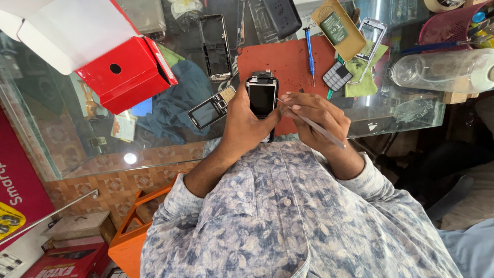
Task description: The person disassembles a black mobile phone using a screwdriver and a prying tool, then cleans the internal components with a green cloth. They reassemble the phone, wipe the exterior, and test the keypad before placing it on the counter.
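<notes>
Closest to you is your own patterned shirt, and just past it your two hands meet over the near edge of the glass counter (154,149). Your left hand (246,123) is wrapped around a small black phone (262,95), held upright with its screen toward you. Your right hand (315,114) is closed narrowly on thin metal tweezers (314,125), whose tip touches the phone's right edge.

Under the phone lies a red work mat (288,64) on the glass. Just left of your left hand rests another dark keypad phone (211,109), tilted, beside a blue cloth (180,98). Farther along the mat's right edge lies a blue screwdriver (310,54), with a loose grey keypad (337,75) on green cloth next to it.

Beyond these sit an empty black phone frame (216,49), a silver frame (371,36), and a tan tray with a green circuit board (335,27). A red box (128,72) with its white lid open stands at far left; a clear plastic bottle (442,69) lies on its side at far right, near a pink basket (450,23).

Below the counter you can see patterned brown floor tiles (118,185) and an orange stool (134,231).
</notes>
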